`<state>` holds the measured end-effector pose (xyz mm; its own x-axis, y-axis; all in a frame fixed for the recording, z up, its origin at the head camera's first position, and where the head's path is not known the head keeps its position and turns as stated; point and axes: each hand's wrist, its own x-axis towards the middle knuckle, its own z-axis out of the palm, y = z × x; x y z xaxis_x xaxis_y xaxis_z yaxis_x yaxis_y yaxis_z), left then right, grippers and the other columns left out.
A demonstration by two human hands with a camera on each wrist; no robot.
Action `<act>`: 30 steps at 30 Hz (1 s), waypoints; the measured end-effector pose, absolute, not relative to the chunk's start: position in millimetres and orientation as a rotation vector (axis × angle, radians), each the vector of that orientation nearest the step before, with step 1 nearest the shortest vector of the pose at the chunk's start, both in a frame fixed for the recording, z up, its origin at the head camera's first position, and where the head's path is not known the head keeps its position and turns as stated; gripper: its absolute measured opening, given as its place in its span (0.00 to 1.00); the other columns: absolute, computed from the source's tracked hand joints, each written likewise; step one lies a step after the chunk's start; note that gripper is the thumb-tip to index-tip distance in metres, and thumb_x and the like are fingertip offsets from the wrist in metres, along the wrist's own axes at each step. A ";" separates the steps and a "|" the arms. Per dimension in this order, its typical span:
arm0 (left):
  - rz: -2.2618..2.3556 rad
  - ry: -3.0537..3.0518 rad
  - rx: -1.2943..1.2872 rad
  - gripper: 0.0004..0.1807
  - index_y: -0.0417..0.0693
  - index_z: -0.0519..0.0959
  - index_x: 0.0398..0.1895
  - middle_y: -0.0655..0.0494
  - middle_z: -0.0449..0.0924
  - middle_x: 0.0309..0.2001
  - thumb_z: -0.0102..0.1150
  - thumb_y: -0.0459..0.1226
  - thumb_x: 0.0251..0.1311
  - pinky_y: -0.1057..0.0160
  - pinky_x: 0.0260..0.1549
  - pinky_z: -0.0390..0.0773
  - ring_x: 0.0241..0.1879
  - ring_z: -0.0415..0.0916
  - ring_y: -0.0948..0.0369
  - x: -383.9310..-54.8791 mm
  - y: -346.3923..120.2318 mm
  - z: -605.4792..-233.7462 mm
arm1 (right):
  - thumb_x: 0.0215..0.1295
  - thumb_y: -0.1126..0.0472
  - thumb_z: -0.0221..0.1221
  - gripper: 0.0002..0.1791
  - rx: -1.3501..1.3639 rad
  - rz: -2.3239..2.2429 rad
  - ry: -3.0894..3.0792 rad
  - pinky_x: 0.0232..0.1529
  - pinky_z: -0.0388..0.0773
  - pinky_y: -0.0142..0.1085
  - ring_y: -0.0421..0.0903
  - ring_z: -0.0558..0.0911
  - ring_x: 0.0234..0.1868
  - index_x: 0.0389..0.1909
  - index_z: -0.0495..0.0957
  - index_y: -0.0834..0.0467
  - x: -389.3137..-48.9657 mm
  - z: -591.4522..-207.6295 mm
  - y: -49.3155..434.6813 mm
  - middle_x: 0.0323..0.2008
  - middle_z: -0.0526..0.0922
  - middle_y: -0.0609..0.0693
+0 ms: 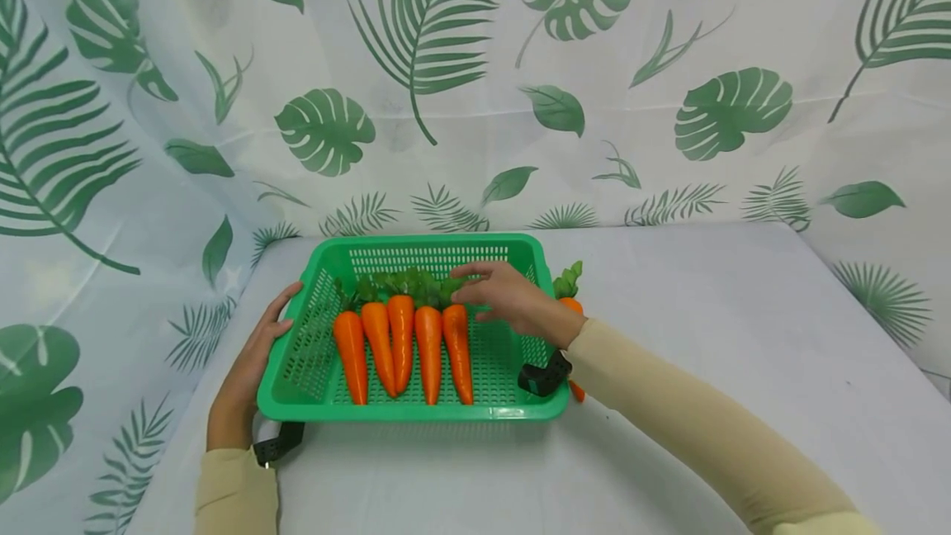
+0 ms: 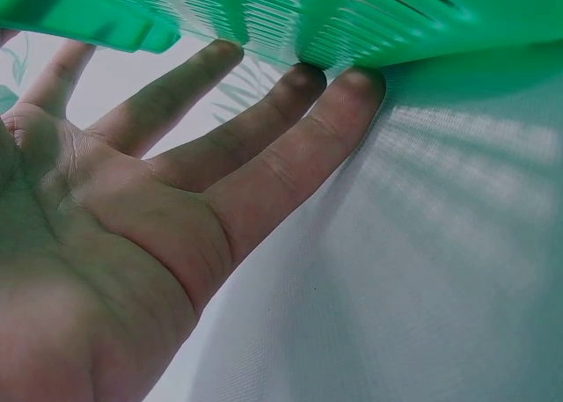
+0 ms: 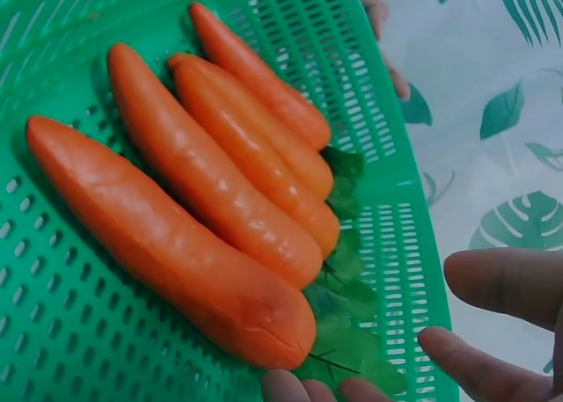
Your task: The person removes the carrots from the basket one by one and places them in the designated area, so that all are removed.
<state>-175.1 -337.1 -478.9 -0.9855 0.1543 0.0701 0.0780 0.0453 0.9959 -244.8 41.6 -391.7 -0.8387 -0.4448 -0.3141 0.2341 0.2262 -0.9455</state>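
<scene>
A green plastic basket (image 1: 416, 413) with slotted walls holds several orange carrots (image 1: 401, 345) in a row, their leafy tops toward the back wall. My left hand (image 1: 256, 357) is at the basket's left side; in the left wrist view its nearly straight fingertips (image 2: 356, 85) touch the slotted wall from outside. Over the back right part of the basket hovers my right hand (image 1: 508, 297), beside the leaves of the rightmost carrot (image 1: 458, 353). Its fingers are spread apart with nothing between them, close to the green leaves (image 3: 352, 340) in the right wrist view.
Another carrot (image 1: 570, 304) lies outside the basket on the right, partly covered by my right wrist. A white cloth (image 1: 706, 295) covers the table. Leaf-patterned curtains (image 1: 461, 147) rise behind and at the left. Black wrist straps (image 1: 546, 376) are worn on both arms.
</scene>
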 end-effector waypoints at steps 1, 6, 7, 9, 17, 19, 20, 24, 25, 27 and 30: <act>2.117 2.233 0.247 0.30 0.62 0.53 0.88 0.48 0.49 0.79 0.35 0.45 0.89 0.66 0.50 0.79 0.56 0.73 0.61 -175.0 -337.4 -478.9 | 0.78 0.68 0.60 0.28 -0.192 -1.654 1.974 0.69 0.71 0.60 0.63 0.73 0.72 0.77 0.71 0.64 -244.9 -392.5 40.9 0.74 0.69 0.65; 2.100 2.250 0.238 0.30 0.61 0.52 0.89 0.45 0.47 0.80 0.34 0.45 0.88 0.66 0.49 0.79 0.56 0.73 0.61 -174.8 -338.0 -478.4 | 0.77 0.68 0.61 0.28 -0.168 -1.622 1.996 0.67 0.74 0.59 0.63 0.75 0.70 0.76 0.73 0.62 -246.2 -395.8 37.3 0.74 0.70 0.65; 2.097 2.255 0.239 0.30 0.61 0.52 0.89 0.45 0.47 0.80 0.34 0.45 0.88 0.66 0.49 0.79 0.55 0.73 0.61 -174.7 -338.2 -478.4 | 0.76 0.69 0.61 0.28 -0.163 -1.618 1.997 0.67 0.74 0.59 0.63 0.76 0.70 0.75 0.73 0.62 -246.6 -396.4 36.7 0.73 0.70 0.65; 2.092 2.261 0.240 0.30 0.61 0.52 0.89 0.44 0.47 0.80 0.34 0.44 0.88 0.66 0.49 0.79 0.55 0.74 0.61 -174.5 -338.5 -478.5 | 0.76 0.69 0.62 0.28 -0.156 -1.612 1.992 0.66 0.75 0.59 0.62 0.76 0.69 0.75 0.73 0.62 -247.2 -397.0 35.8 0.73 0.71 0.64; 2.088 2.265 0.216 0.30 0.62 0.53 0.89 0.46 0.48 0.80 0.35 0.45 0.88 0.65 0.47 0.79 0.53 0.74 0.61 -175.9 -337.6 -477.8 | 0.76 0.68 0.62 0.28 -0.143 -1.593 1.985 0.66 0.76 0.59 0.63 0.77 0.68 0.75 0.74 0.62 -248.2 -398.2 33.4 0.71 0.73 0.64; 2.089 2.261 0.211 0.30 0.62 0.53 0.89 0.46 0.49 0.79 0.35 0.45 0.88 0.65 0.47 0.80 0.52 0.75 0.61 -176.3 -336.9 -477.5 | 0.75 0.68 0.62 0.28 -0.132 -1.594 1.986 0.66 0.76 0.59 0.62 0.77 0.67 0.74 0.74 0.62 -248.2 -398.0 33.3 0.71 0.74 0.64; 2.090 2.260 0.210 0.30 0.62 0.53 0.88 0.47 0.50 0.79 0.35 0.45 0.88 0.64 0.47 0.80 0.52 0.75 0.61 -176.4 -336.7 -477.3 | 0.75 0.68 0.62 0.28 -0.129 -1.591 1.987 0.66 0.76 0.59 0.62 0.77 0.67 0.74 0.74 0.62 -248.4 -398.1 33.2 0.71 0.74 0.64; 2.094 2.255 0.200 0.30 0.62 0.53 0.88 0.47 0.51 0.78 0.35 0.45 0.88 0.64 0.46 0.80 0.52 0.75 0.61 -176.5 -336.5 -476.8 | 0.75 0.68 0.62 0.28 -0.117 -1.575 1.990 0.65 0.76 0.59 0.63 0.76 0.67 0.74 0.75 0.62 -249.0 -398.5 32.2 0.70 0.74 0.64; 2.092 2.257 0.200 0.30 0.62 0.53 0.89 0.47 0.51 0.78 0.35 0.44 0.88 0.64 0.47 0.80 0.52 0.75 0.61 -176.6 -336.6 -476.6 | 0.75 0.68 0.62 0.28 -0.115 -1.569 1.990 0.65 0.76 0.59 0.63 0.76 0.67 0.74 0.75 0.62 -248.9 -398.1 31.7 0.70 0.74 0.64; 2.086 2.263 0.196 0.30 0.62 0.53 0.89 0.45 0.50 0.79 0.34 0.44 0.88 0.64 0.47 0.80 0.53 0.74 0.61 -176.9 -336.8 -476.2 | 0.75 0.68 0.63 0.28 -0.116 -1.559 1.989 0.65 0.76 0.59 0.63 0.76 0.68 0.74 0.75 0.62 -249.4 -398.0 30.5 0.71 0.74 0.63; 2.079 2.270 0.189 0.30 0.62 0.53 0.89 0.43 0.48 0.80 0.34 0.44 0.88 0.65 0.47 0.80 0.53 0.74 0.60 -176.9 -337.3 -475.6 | 0.74 0.68 0.63 0.28 -0.118 -1.542 1.990 0.65 0.76 0.59 0.63 0.76 0.67 0.74 0.75 0.62 -250.4 -397.7 28.2 0.71 0.73 0.63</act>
<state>-176.9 -337.3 -475.6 -0.9909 0.1287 0.0400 0.0511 0.0844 0.9951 -250.4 28.2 -397.7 -0.8093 -0.4231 -0.4075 0.2890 0.3172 -0.9033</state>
